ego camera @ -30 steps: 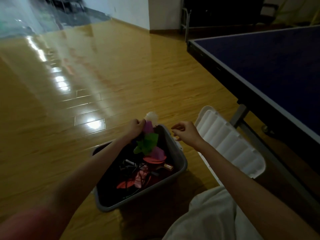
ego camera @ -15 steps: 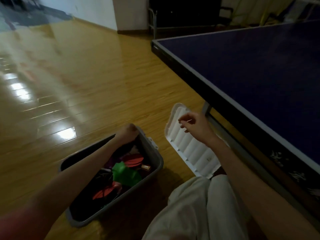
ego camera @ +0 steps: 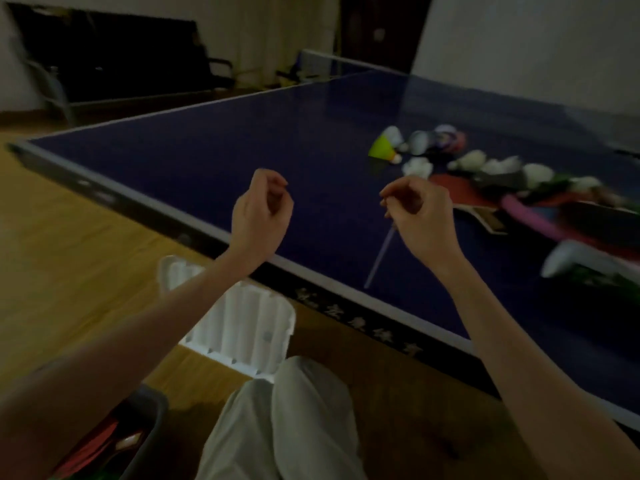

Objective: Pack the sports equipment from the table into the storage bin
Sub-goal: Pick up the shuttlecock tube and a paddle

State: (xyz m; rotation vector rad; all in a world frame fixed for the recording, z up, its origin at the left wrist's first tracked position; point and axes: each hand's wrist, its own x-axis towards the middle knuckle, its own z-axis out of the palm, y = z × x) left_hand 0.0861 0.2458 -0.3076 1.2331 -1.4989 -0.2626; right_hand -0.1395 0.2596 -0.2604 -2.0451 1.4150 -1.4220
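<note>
My left hand (ego camera: 260,214) hovers over the near edge of the blue table tennis table (ego camera: 242,161), fingers curled in, holding nothing. My right hand (ego camera: 419,216) floats over the table further right, fingers also curled and empty. A pile of sports gear lies on the table at the right: a yellow shuttlecock (ego camera: 382,150), several white shuttlecocks (ego camera: 471,161), a red paddle (ego camera: 460,195), a pink rope-like piece (ego camera: 530,216) and a white object (ego camera: 585,259). A corner of the grey storage bin (ego camera: 149,431) shows at the bottom left, with red items inside.
The bin's white ribbed lid (ego camera: 242,323) leans on the wooden floor (ego camera: 69,254) under the table edge. My knee in pale trousers (ego camera: 287,420) is bent at the bottom centre. A dark chair (ego camera: 114,64) stands by the far wall.
My left hand has let go of the coloured shuttlecocks in the bin and risen to the table. My view has swung up and right from the bin to the gear pile.
</note>
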